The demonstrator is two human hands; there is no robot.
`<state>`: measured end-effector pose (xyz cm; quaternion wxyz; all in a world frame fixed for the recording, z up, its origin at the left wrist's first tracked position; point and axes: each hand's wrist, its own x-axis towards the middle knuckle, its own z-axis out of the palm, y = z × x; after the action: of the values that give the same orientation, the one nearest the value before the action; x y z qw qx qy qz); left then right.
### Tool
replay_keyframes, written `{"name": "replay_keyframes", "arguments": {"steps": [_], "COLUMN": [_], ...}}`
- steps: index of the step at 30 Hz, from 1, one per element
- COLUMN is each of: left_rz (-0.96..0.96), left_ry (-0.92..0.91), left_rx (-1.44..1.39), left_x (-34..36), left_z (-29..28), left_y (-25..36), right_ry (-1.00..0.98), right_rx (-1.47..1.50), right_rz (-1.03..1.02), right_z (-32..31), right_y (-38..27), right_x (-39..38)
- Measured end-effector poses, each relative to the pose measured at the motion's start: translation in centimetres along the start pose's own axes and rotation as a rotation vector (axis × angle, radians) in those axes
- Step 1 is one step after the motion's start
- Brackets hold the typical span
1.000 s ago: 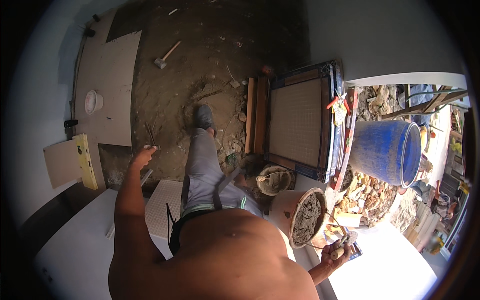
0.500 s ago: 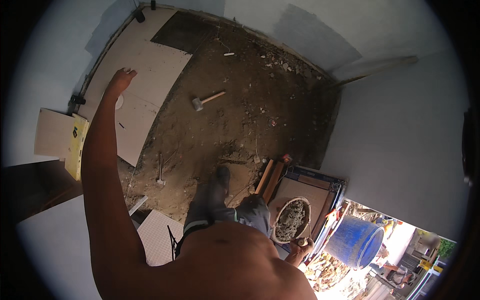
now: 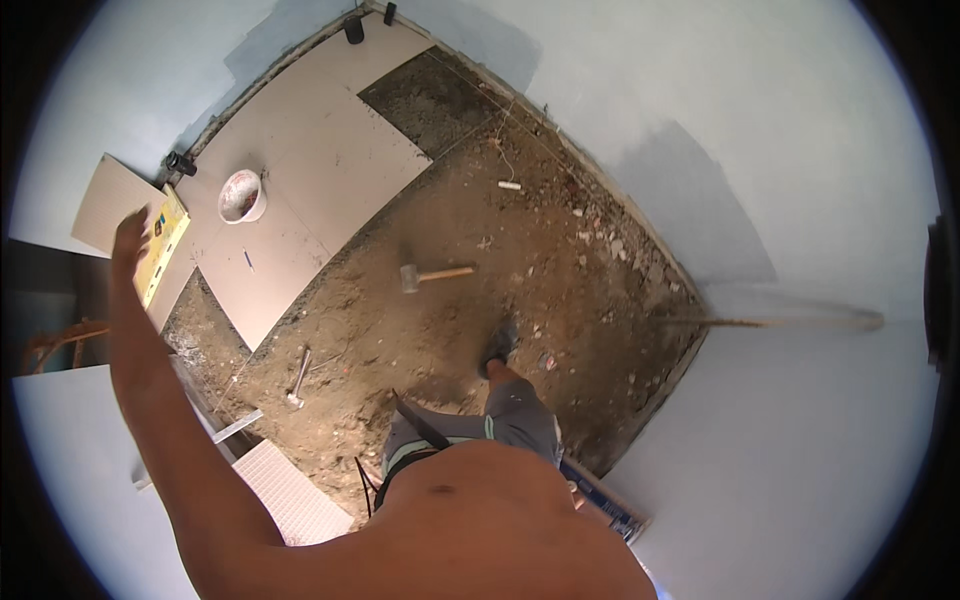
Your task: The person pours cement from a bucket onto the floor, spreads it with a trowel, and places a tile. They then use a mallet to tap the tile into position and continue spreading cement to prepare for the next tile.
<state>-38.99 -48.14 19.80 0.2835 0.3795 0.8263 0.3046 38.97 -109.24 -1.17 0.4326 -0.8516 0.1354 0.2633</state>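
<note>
My left hand (image 3: pixel 131 238) is raised at the left, fingers loosely apart and holding nothing. In the picture it overlaps the edge of a yellow strip-like tool (image 3: pixel 166 240) that leans beside a loose tile (image 3: pixel 112 205). Only a sliver of my right hand (image 3: pixel 578 499) shows beside my right hip, closed round what looks like the pale grip of the bucket handle. My torso hides the bucket itself and its mortar. A white tub (image 3: pixel 243 197) stands on the laid tiles (image 3: pixel 300 130), with a pen-like object (image 3: pixel 249 261) near it.
A mallet (image 3: pixel 436 276) lies on the bare dirt floor (image 3: pixel 440 340), and a hammer (image 3: pixel 299 378) lies nearer me. Rubble (image 3: pixel 615 245) lines the right wall. A wooden pole (image 3: pixel 790 322) juts along that side. Stacked tiles (image 3: pixel 290 490) lie at lower left.
My view and body have turned rightward, away from the doorway and blue barrel. The mortar bucket has passed out of sight behind my torso. My left hand no longer covers the white tub.
</note>
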Motion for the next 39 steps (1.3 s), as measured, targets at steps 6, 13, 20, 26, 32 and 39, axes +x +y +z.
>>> {"name": "replay_keyframes", "arguments": {"steps": [6, 13, 20, 26, 32, 39], "left_rz": [-0.645, -0.788, -0.684, -0.77, -0.4, -0.713], "left_ry": [0.258, 0.161, 0.099, -0.196, -0.599, -0.915], "left_rx": [-0.316, -0.341, -0.232, -0.065, -0.008, -0.977], "left_x": [-10.6, -13.6, -0.4, 6.1, 9.3, 9.6], "left_z": [-4.4, 2.4, 10.5, 32.4, 55.4, 64.1], "left_y": [-15.0, -12.5, -8.6, -6.3, 3.3, 16.5], "right_ry": [0.003, 0.128, -0.019, -0.185, -0.784, -1.275], "right_rx": [-0.118, 0.094, 0.169, -0.273, -0.346, -0.561], "right_rz": [0.089, 0.401, 0.376, 0.284, 0.157, 0.061], "right_z": [10.5, 23.0, 39.6, 54.9, 65.1, 66.7], "right_y": [-7.9, -17.5, -32.0, -45.6, -55.7, -78.2], "right_x": [10.2, 19.7, 21.6, 15.5, 5.5, -8.0]}}
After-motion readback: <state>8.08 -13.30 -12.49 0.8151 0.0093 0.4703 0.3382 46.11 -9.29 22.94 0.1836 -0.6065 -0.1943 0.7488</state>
